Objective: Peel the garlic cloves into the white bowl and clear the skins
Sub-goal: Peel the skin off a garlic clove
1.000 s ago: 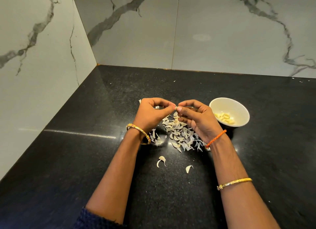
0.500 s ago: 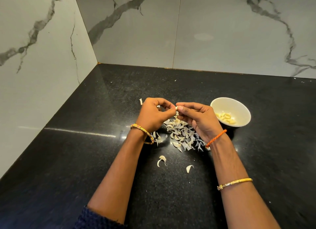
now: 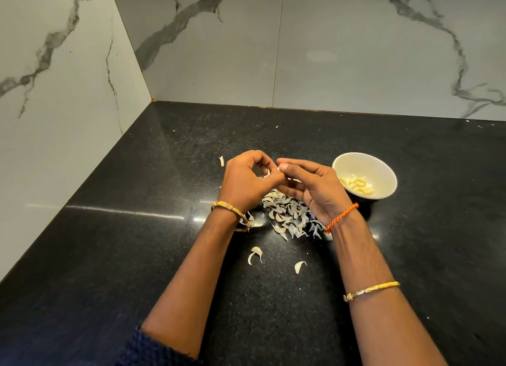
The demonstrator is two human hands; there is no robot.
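**Garlic peeling, part done: one clove in hand, skins not yet cleared**

Nearest: two bare forearms reach forward from the bottom edge, a dark knitted sleeve (image 3: 153,349) on the left arm, a gold bangle (image 3: 371,290) on the right forearm.

Stray skins: two loose curls of skin (image 3: 255,254) lie on the table (image 3: 109,270) between the forearms, apart from the main heap.

Skin heap (image 3: 287,215): a spread pile of pale papery skins lies directly beneath the wrists. None of it has been gathered or removed, so the clearing step appears untouched.

Left hand (image 3: 243,182): fingers curled, tips pinching a small pale piece at the meeting point of both hands.

Right hand (image 3: 312,187): thumb and forefinger pinched on the same garlic clove (image 3: 278,168), other fingers loosely curled below. The clove is mostly hidden; how much skin remains on it cannot be told.

White bowl (image 3: 383,171): stands on the table just right of the right hand, holding a small cluster of peeled cloves (image 3: 356,186). Peeling is judged well advanced.

Unpeeled stock: none visible. Whether more lies under the hands or heap cannot be told.

One further scrap of skin (image 3: 221,161) lies left of the left hand.

Surface: black speckled polished stone, showing light reflections.

Room: a corner of white marble-look wall tiles (image 3: 356,51) with grey veining, meeting behind the table.
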